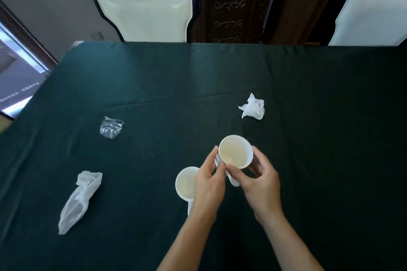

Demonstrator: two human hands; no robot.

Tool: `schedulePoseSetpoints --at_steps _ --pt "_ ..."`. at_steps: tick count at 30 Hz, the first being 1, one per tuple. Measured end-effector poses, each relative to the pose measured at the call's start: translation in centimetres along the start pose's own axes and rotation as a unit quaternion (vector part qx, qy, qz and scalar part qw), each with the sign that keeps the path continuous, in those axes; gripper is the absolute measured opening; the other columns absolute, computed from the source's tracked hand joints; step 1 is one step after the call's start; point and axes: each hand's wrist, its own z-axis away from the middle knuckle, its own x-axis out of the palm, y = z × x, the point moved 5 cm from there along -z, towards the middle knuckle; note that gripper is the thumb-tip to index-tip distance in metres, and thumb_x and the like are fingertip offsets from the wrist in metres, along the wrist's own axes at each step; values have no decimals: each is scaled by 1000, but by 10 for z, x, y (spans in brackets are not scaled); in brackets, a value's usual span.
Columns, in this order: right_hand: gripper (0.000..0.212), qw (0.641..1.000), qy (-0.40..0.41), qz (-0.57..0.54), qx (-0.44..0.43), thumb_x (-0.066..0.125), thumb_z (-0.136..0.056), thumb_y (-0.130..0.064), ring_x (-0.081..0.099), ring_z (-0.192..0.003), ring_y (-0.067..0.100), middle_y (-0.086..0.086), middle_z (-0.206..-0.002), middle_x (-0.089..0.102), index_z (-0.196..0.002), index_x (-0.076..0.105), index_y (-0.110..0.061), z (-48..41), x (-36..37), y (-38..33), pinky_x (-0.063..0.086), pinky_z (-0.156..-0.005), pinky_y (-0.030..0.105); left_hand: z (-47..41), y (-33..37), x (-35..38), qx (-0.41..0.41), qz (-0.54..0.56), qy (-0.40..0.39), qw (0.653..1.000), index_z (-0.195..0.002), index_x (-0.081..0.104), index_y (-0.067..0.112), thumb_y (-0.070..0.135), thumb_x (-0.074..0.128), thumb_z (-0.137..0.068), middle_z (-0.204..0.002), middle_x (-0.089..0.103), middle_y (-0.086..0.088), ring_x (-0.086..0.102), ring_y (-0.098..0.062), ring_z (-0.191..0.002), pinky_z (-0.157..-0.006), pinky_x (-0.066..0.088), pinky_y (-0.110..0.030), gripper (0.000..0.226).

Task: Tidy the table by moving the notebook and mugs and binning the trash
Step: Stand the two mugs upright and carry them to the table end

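Observation:
A white mug (234,151) is held tilted above the green table, its mouth facing me. My right hand (257,179) wraps its far side and my left hand (209,184) grips its near left side by the handle. A second white mug (186,183) stands on the cloth just left of my left hand, partly hidden by it. Trash lies around: a crumpled white tissue (252,107) at the far right, a crushed clear plastic cup (110,127) at the left, and a long crumpled tissue (80,199) at the near left. No notebook shows.
A dark green cloth covers the table (198,76). Two cream chairs (145,15) (372,21) stand at the far edge, with a dark carved cabinet (230,1) between them. A window is at the left.

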Motion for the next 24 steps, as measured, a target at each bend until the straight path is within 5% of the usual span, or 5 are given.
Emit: schedulePoseSetpoints --at_steps 5,10,19,24 --pt "67 998 30 48 9 95 -67 -28 67 -111 -5 -21 -115 74 -126 65 -33 26 -3 22 57 -101 36 17 -23 1 -23 12 0 1000 -147 58 29 8 48 -105 -123 78 10 71 -8 -119 -110 54 -40 48" --pt "65 996 47 71 11 94 -69 -27 66 -110 -4 -23 -114 71 -126 63 -32 37 -3 32 56 -97 30 23 -35 0 -30 -2 29 999 -141 64 30 10 45 -106 -125 77 8 71 -12 -120 -104 58 -38 44" --pt "65 995 28 94 33 94 -70 -23 61 -101 -15 -24 -108 67 -125 60 -30 44 1 46 47 -74 0 28 -53 2 -60 -10 11 998 -143 60 34 3 42 -96 -131 73 9 65 -14 -128 -110 53 -40 59" --pt "68 993 14 106 42 93 -71 -25 59 -102 -14 -21 -113 64 -127 55 -30 45 0 50 47 -72 5 28 -57 2 -53 -1 3 999 -141 62 29 -3 39 -99 -131 72 6 65 -11 -125 -111 53 -38 58"
